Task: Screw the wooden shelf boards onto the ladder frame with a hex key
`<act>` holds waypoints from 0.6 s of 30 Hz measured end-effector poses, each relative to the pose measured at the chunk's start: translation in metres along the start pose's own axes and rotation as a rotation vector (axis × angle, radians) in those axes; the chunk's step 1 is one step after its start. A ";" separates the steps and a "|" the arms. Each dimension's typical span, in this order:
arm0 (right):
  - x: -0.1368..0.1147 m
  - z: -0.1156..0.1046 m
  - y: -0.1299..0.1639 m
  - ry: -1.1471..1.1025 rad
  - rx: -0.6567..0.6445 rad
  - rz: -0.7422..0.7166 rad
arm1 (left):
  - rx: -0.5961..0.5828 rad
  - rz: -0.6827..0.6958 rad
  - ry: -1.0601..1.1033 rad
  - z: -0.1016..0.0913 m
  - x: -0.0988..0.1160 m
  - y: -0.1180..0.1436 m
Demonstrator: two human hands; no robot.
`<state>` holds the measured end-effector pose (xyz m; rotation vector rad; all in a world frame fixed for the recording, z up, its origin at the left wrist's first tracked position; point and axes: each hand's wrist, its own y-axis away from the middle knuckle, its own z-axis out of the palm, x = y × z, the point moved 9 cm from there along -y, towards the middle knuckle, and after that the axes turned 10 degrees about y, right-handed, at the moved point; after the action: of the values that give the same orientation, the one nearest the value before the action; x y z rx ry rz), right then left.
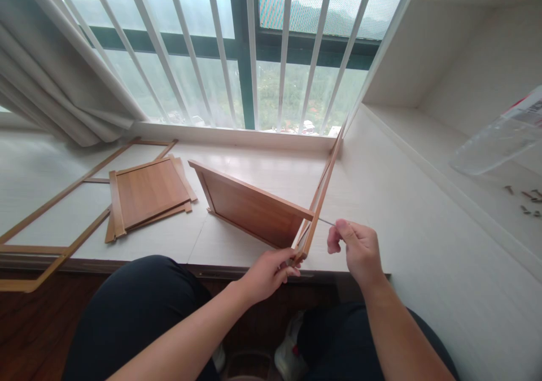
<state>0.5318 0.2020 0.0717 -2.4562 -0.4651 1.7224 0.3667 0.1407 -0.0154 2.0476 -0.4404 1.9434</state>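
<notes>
- Left hand (271, 271) reaches forward, fingers clamped on the wooden frame (320, 200) bottom corner.
- Right hand (355, 248) pinches a thin metal tool (326, 221) against the frame.

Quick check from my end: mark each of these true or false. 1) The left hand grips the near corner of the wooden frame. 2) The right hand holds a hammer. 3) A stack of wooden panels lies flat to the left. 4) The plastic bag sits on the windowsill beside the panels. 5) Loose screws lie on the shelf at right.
1) True: the left hand grips the wooden frame at its near corner.
2) False: the right hand pinches a thin metal tool against the frame.
3) True: the stack of wooden panels lies flat.
4) False: the plastic bag is on the shelf at right.
5) True: loose screws lie there.
</notes>
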 end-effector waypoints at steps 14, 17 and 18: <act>0.004 -0.001 0.000 0.002 0.002 0.031 | 0.002 -0.002 -0.008 0.000 0.001 0.000; 0.001 -0.002 0.000 0.053 -0.001 0.008 | 0.001 -0.011 -0.002 0.000 -0.001 0.000; 0.000 -0.002 0.000 0.064 -0.005 0.000 | 0.000 -0.010 0.001 0.000 -0.001 0.000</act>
<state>0.5332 0.2021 0.0723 -2.5056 -0.4631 1.6389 0.3670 0.1411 -0.0163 2.0443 -0.4296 1.9389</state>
